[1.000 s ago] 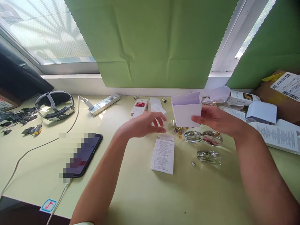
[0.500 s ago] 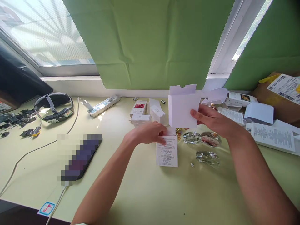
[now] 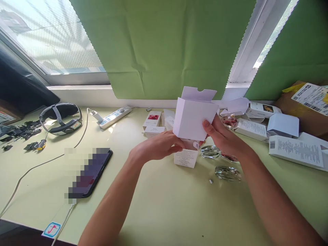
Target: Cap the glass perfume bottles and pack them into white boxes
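The white box (image 3: 194, 118), grasped by the right hand (image 3: 222, 135), may crumple against the nearby printed box (image 3: 186, 160) if pushed askew, while whether the left hand (image 3: 161, 146) grips anything, I cannot tell.

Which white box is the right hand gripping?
The blank white box with the raised notched flap; the carton just below it in view is text-printed.

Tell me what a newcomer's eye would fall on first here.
Probably the big green blind beyond the table, filling the upper middle. Next, likely, the plain white carton near the centre, in the right hand. The dark phone lies at left.
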`<state>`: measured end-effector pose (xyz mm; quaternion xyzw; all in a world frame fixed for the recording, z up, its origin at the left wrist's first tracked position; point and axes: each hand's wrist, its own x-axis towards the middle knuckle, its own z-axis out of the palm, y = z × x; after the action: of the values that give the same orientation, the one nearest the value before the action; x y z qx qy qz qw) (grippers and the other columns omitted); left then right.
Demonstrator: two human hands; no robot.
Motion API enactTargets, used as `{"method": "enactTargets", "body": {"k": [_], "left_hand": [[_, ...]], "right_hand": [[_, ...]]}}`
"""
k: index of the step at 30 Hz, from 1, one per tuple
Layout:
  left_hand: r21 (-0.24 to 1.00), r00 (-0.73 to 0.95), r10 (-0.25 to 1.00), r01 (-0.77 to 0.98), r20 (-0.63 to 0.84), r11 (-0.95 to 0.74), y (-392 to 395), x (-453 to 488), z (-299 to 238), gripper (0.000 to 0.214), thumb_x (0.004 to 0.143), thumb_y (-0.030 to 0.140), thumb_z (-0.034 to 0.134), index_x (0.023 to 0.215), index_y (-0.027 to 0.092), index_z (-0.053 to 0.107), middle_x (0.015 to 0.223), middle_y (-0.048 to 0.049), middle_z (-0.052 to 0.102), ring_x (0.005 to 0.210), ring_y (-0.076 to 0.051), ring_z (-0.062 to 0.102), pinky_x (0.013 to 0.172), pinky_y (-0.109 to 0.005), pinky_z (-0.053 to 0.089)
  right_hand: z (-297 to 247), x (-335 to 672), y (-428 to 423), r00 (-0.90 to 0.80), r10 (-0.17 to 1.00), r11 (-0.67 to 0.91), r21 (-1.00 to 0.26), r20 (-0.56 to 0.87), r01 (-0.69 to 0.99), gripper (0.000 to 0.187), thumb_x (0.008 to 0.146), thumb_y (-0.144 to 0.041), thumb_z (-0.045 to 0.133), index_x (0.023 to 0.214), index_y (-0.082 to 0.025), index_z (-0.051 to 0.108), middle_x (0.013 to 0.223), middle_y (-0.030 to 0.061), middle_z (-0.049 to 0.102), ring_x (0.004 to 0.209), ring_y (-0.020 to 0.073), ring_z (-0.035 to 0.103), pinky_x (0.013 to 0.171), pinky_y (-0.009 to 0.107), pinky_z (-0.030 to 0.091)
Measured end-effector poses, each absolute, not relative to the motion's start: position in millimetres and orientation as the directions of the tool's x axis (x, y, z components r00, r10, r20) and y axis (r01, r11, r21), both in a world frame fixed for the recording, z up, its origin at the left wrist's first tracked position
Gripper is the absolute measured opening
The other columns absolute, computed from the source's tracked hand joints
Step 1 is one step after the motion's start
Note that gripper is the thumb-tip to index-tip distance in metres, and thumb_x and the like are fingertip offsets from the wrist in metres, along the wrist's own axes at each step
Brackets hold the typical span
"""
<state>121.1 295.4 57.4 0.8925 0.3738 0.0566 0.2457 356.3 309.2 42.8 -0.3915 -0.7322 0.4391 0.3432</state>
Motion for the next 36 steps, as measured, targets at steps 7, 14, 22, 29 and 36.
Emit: {"method": "enactTargets", "body": {"k": [7,14,22,29,36], "left_hand": [[0.516,0.647,0.751,0.692,-0.133,-0.505,296,110,64,0.028,0.096,0.031,0.05,0.12,0.028,0.066,0.117,-0.002,0.071,0.101,-0.02,0.065,0.081,-0.029,0.048],[0.567,0.562,0.807,0.73,-0.181,-0.381,304,104,62,0.018,0.089,0.037,0.061,0.101,0.023,0.061,0.11,-0.0026,0.071,0.099,-0.02,0.065,0.076,-0.029,0.049],[0.692,0.553,0.816,0.656,-0.167,-0.303,307,98,57,0.053,0.084,0.032,0.069,0.127,0.027,0.039,0.104,-0.0038,0.073,0.097,-0.019,0.068,0.079,-0.03,0.051],[0.648,0.629,0.764,0.645,-0.147,-0.406,303,101,63,0.032,0.089,0.035,0.062,0.117,0.023,0.054,0.113,-0.0064,0.07,0.1,-0.019,0.066,0.082,-0.031,0.051],[0.619,0.613,0.772,0.674,-0.166,-0.403,299,103,71,0.029,0.09,0.045,0.059,0.107,0.022,0.065,0.11,-0.0057,0.072,0.096,-0.02,0.066,0.074,-0.028,0.048]], "right_hand": [[41,351,305,-0.478,0.878,0.19,-0.939,0.031,0.288,0.064,0.096,-0.063,0.039,0.154,-0.045,0.02,0.14,0.0059,0.055,0.092,0.0268,0.069,0.075,0.042,0.059],[37,364,318,-0.535,0.84,0.257,-0.935,0.091,0.246,0.047,0.095,-0.058,0.049,0.135,-0.033,0.046,0.123,0.0054,0.064,0.087,0.0223,0.068,0.073,0.037,0.059],[44,384,322,-0.615,0.789,0.245,-0.918,0.002,0.312,0.038,0.094,-0.044,0.056,0.128,-0.027,0.055,0.118,0.0076,0.067,0.097,0.025,0.067,0.08,0.041,0.058],[50,382,317,-0.605,0.796,0.297,-0.848,-0.035,0.44,0.045,0.088,-0.037,0.067,0.13,-0.034,0.054,0.125,0.0042,0.068,0.108,0.0288,0.066,0.086,0.045,0.057],[48,370,316,-0.591,0.805,0.328,-0.865,0.046,0.379,0.039,0.085,-0.038,0.07,0.123,-0.034,0.06,0.12,0.0032,0.07,0.102,0.0281,0.069,0.079,0.042,0.058]]}}
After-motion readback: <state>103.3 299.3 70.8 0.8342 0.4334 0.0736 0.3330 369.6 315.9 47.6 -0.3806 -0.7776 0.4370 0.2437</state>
